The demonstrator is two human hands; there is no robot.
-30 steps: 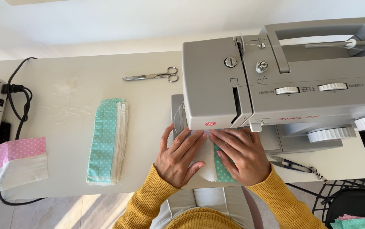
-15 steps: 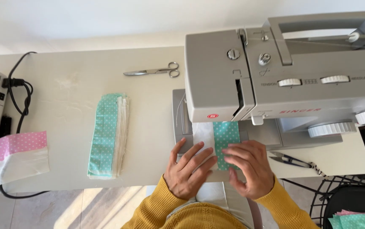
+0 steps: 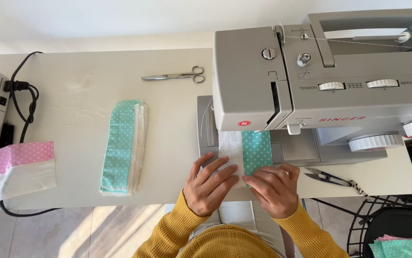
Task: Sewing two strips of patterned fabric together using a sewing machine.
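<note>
1. A fabric piece [image 3: 244, 152], half white and half teal with white dots, lies flat on the bed of the grey sewing machine [image 3: 320, 81] at the worktop's [image 3: 86, 91] near edge, its far end under the machine's head.
2. The left hand [image 3: 210, 184] rests on the white half with fingers [image 3: 218, 167] spread open and flat, pressing and not gripping.
3. The right hand [image 3: 275, 188] lies flat on the teal half's near end, fingers loosely together and extended, closed on nothing.
4. Compared with a second ago, more of the piece shows beyond the hands: then they covered nearly all of it close to the machine's head, and now they sit nearer the worktop's edge with the fabric stretched out ahead of them.
5. A stack of teal dotted pieces [image 3: 122, 147] lies mid-worktop as before, the scissors [image 3: 177, 76] beyond it toward the far edge.
6. Small thread snips [image 3: 328, 177] lie just right of the right hand.
7. A pink and white fabric [image 3: 14, 169] is cut off at the left edge, beside a black cable [image 3: 24, 102].
8. The needle area is hidden under the machine's head; whether the fabric sits beneath the presser foot cannot be told.
</note>
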